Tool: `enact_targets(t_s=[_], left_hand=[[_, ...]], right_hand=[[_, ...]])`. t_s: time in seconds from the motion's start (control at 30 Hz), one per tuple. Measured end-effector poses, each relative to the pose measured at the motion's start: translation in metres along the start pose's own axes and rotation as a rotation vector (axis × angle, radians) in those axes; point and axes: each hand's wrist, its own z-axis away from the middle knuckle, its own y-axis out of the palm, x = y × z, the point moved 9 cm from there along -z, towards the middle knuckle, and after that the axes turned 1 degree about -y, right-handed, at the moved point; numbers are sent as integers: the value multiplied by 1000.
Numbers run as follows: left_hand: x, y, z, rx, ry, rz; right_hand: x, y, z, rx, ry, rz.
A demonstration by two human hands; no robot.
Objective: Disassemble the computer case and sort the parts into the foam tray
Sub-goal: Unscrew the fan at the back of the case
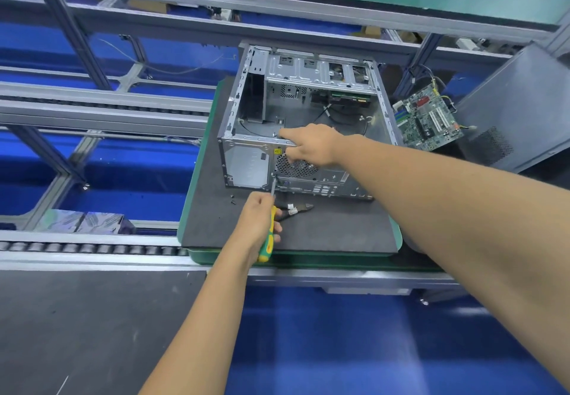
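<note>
An open grey metal computer case lies on its side on a dark foam mat. My left hand grips a yellow-green screwdriver; its tip touches the case's rear panel just left of the round fan grille. My right hand grips the top rear edge of the case above the grille, with fingers curled over the rim. Black cables and a drive lie inside the case.
Cutting pliers lie on the mat beside my left hand. Small loose screws sit near the case's left corner. A green motherboard and a grey side panel are on the right. A roller conveyor runs on the left.
</note>
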Motion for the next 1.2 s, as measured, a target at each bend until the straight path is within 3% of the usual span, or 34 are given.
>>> enact_targets(t_s=[0.13,0.3,0.57,0.73,0.9,1.2], left_hand=[[-7,4,-10,7,68,-69],[-18,-12,-21,-133,120,-122],[-21,-15,-20,-149,228,-527],[-13,5,-26,-79,131,-268],[-20,4,-31,-116,191,-158],[-32,7,-48,-172,167,-145]], right_hand=[[0,1,-2,-17,-25,3],[0,-1,-1,-72,-42,8],[-3,0,-5,-104,-24,27],[-2,0,-3,-90,-25,16],[-2,0,-3,-88,-19,10],[-3,-1,-4,-99,-11,7]])
